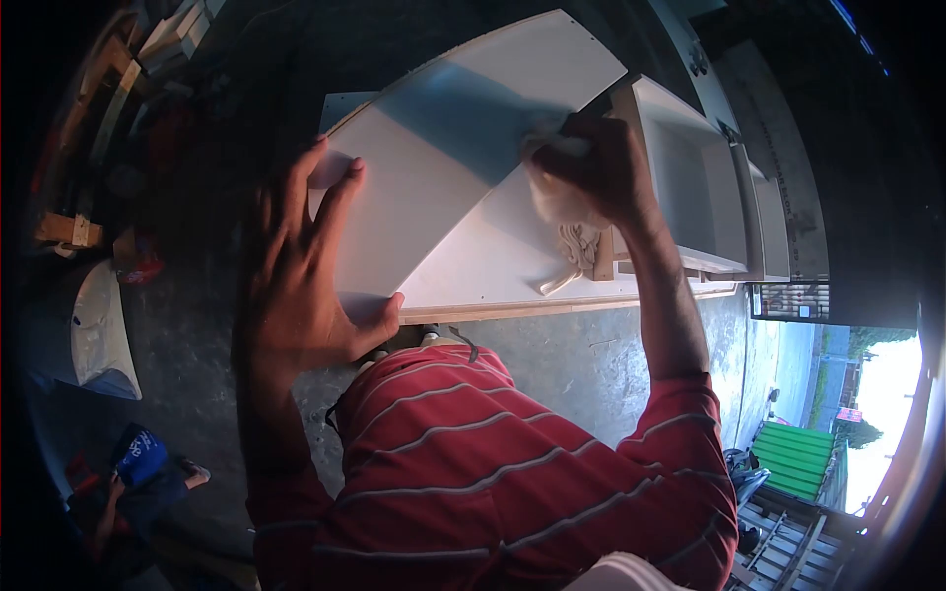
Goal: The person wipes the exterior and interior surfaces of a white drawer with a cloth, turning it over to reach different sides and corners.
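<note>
A flat white panel (434,167) lies slantwise over a larger white board (493,251) in front of me. My left hand (305,261) has its fingers spread, with the fingertips and thumb along the panel's left end. In my right hand (596,163) is a bunched white cloth (562,192), pressed against the panel's edge nearest me. Strands of the cloth hang down onto the board below. The fingers of my right hand are partly hidden by the cloth and the hand's own back.
A white open box-like cabinet part (695,172) stands right of the panel. A pale curved object (103,330) is on the floor at left. Another person with a blue item (138,455) is at lower left. A green container (791,459) shows outside at right.
</note>
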`<act>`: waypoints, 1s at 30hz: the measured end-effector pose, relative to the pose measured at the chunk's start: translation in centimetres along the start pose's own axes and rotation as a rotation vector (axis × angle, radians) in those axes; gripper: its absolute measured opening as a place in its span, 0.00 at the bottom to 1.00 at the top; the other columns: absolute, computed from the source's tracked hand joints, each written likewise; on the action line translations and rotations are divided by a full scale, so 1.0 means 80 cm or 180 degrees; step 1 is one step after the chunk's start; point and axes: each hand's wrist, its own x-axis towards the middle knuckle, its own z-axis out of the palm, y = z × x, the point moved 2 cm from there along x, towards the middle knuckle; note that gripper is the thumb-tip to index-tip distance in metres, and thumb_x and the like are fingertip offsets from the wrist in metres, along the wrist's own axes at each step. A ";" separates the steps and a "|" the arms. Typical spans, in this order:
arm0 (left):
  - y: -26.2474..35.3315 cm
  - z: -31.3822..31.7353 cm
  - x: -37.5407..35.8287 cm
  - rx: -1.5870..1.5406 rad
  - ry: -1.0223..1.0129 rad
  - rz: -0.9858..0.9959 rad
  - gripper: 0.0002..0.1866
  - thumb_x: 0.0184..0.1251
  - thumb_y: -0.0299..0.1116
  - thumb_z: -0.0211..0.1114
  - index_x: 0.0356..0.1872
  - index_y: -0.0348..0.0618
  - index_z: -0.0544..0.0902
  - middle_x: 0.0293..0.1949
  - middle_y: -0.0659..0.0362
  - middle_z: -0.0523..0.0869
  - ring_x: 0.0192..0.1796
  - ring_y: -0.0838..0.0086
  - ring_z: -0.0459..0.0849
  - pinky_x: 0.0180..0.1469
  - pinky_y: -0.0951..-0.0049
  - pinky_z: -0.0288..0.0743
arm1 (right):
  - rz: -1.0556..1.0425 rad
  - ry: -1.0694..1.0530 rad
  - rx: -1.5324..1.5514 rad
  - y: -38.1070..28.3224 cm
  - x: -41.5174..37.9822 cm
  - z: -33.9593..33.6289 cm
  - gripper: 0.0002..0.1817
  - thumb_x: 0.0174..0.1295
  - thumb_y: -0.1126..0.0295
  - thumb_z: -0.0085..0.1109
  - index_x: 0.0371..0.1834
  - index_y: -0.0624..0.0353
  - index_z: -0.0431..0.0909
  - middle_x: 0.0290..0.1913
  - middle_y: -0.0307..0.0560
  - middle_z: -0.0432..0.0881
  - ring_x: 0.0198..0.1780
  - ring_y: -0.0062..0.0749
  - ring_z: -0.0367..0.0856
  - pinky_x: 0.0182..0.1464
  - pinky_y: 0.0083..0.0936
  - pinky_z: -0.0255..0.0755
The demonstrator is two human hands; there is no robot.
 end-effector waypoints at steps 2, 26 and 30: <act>-0.001 0.001 -0.001 -0.0034 0.0011 0.0024 0.50 0.34 0.42 0.75 0.68 0.40 0.68 0.69 0.43 0.63 0.67 0.44 0.67 0.66 0.46 0.62 | -0.0057 0.0005 0.0004 0.002 0.002 0.001 0.19 0.47 0.58 0.72 0.31 0.65 0.86 0.25 0.50 0.85 0.27 0.28 0.85 0.34 0.27 0.78; -0.001 0.002 -0.004 0.0122 0.0083 -0.0010 0.49 0.35 0.43 0.77 0.67 0.40 0.70 0.70 0.45 0.63 0.65 0.47 0.68 0.67 0.48 0.62 | -0.0227 0.0097 0.0041 -0.003 -0.006 0.010 0.16 0.51 0.62 0.69 0.29 0.67 0.84 0.23 0.46 0.83 0.26 0.24 0.82 0.30 0.27 0.77; -0.002 0.005 -0.004 0.0085 0.0121 0.0013 0.49 0.35 0.43 0.77 0.67 0.40 0.70 0.70 0.44 0.63 0.64 0.47 0.68 0.67 0.48 0.63 | 0.0513 0.0146 0.0280 0.011 0.011 -0.007 0.15 0.50 0.62 0.70 0.31 0.65 0.85 0.25 0.48 0.84 0.28 0.24 0.82 0.35 0.27 0.77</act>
